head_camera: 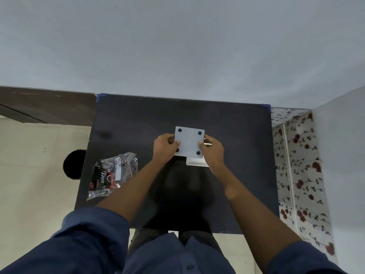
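Observation:
A white square device with small black round feet at its corners is held above the black table, underside toward me. My left hand grips its left edge with the thumb on the face. My right hand grips its right edge the same way. Just below the device, a flat white piece lies on the table, partly hidden by my right hand.
A clear plastic bag with a dark "Dove" packet and a white label lies on the table's left side. A wall stands right behind the table. A floral cloth hangs at the right, and a round black object sits off the left edge.

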